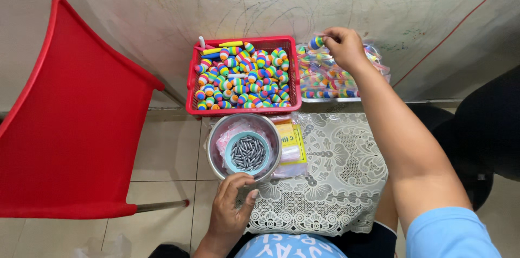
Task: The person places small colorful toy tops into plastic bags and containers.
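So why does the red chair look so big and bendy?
Head view: the wide lens stretches the edges, so the red chair bulges; the middle stays sharp, with soft glare on the metal bowl rim and a faint shadow beneath the right hand.

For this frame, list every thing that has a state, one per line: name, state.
Red basket: full of striped floats.
Metal bowl: holds a blue cup.
Blue cup: part-filled with grey weights.
Clear bags: packed, piled.
Right hand: pinching a striped float.
Left hand: at the bowl's rim.
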